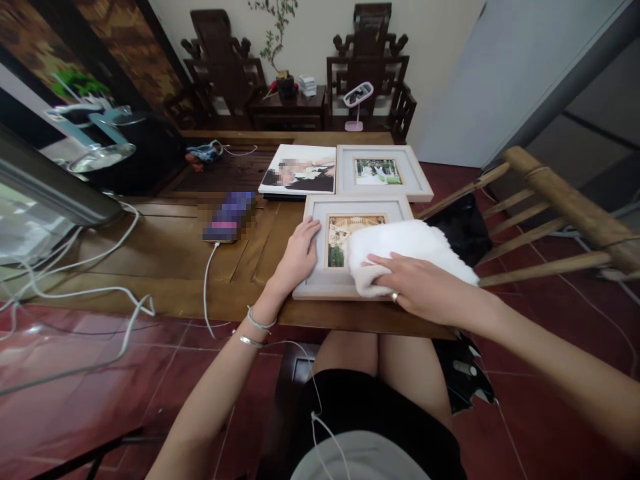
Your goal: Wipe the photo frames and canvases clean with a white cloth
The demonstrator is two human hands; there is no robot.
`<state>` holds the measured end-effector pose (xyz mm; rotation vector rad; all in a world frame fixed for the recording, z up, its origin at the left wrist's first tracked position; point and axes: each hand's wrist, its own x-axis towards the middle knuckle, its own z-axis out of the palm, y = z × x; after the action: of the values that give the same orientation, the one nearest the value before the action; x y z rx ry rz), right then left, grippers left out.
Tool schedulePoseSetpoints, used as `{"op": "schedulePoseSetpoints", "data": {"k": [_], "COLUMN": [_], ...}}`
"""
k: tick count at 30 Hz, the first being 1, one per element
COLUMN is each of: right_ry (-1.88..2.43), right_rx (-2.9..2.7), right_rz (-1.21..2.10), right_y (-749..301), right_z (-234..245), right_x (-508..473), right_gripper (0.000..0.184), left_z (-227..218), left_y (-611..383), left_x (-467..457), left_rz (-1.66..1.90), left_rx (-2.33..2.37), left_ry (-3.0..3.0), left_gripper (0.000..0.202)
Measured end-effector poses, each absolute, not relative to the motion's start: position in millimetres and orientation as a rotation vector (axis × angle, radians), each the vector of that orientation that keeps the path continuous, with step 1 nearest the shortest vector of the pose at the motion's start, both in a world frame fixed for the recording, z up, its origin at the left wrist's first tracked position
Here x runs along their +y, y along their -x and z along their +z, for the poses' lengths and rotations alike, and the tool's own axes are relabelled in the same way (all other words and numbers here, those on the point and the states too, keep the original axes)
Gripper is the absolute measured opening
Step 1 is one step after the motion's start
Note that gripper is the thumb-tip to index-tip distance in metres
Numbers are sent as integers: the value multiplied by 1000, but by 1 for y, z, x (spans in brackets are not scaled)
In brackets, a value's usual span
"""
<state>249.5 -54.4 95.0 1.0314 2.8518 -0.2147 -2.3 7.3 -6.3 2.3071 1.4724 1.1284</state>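
Observation:
A light wooden picture frame (pixel 301 285) lies flat near the table's front edge, a small photo behind its pale mat. My left hand (pixel 299 257) grips the left side of this frame, fingers curled over the rim. In my right hand (pixel 417 287) is a folded, fluffy white cloth (pixel 410 247), pressed onto the frame's right half. The cloth covers part of the photo and the frame's right side. Just behind lie a second wooden picture frame (pixel 423 191) and a white-bordered photo panel (pixel 295 152) on something dark.
A phone (pixel 227 217) with a white cable lies left on the wooden table (pixel 170 267). More white cables (pixel 125 287) trail at far left. A pink mirror (pixel 355 110) stands behind the frames. A bamboo chair (pixel 555 200) is at the right; dark chairs (pixel 220 67) line the wall.

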Motion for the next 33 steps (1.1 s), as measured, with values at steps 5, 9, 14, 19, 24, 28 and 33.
{"op": "schedulePoseSetpoints", "data": {"k": [5,9,14,19,24,28,33], "right_ry": [-1086,-959,-899,-881,-917,-771,-817], "right_rx": [2842,2992,3099,2992,2960,3039,3063], "right_rz": [-304,-413,-361,-480,-499,-505,-432], "right_y": [-256,-214,-185,-229,-246,-211,-201], "right_z": [98,82,73,92,100,88,84], "right_x": [-54,-49,-52,-56,-56,-54,-59], "right_gripper": [48,49,31,41,45,37,33], "left_z": [-13,-14,-9,-10,-12,-9,-4], "left_y": [1,1,2,1,0,1,2], "left_x": [10,11,10,8,9,8,7], "left_rz": [1227,1220,1168,1189,1214,1182,1097], "left_rx": [1445,1428,1431,1419,1413,1438,1446], "left_ry": [-2299,-2269,-2246,-2298,-2288,-2255,-2282], "left_gripper": [38,39,38,37,39,41,37]}}
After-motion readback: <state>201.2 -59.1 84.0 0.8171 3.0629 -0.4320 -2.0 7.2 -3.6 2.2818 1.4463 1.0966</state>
